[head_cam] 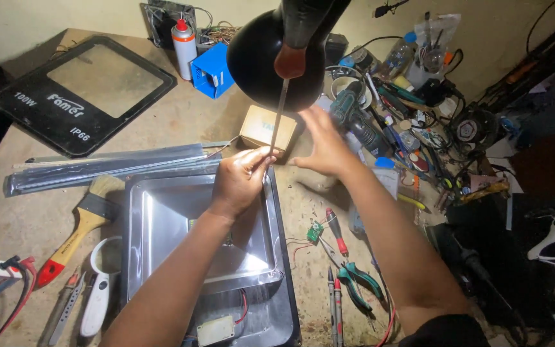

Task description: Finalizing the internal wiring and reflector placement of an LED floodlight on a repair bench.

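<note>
Nearest the lens hangs a black lamp shade (271, 58), and a screwdriver with a reddish-brown handle (289, 62) stands in front of it, its thin shaft running down to the left hand (239, 180); that hand is closed in a pinch around the lower end of the shaft, just over the upper right corner of the floodlight housing (284, 302); the silvery reflector (162, 225) fills the housing, and a small white driver box (215, 330) with red wire sits at its near edge. Right hand (322, 148) is spread wide, fingers flat, holding nothing, just beside a small cardboard box (266, 128). Pliers (358, 283), a red-handled screwdriver (336, 232) and a little green circuit board (315, 231) lie right of the housing; a paintbrush (81, 225) lies left. Further off sit a black glass frame (81, 93), a blue box (212, 71) and a white spray can (184, 42). Risk, as I judge it: the tip is hidden by the fingers, so it could slip and scratch the reflector or jab a finger; the lamp shade also blocks part of the view.
</note>
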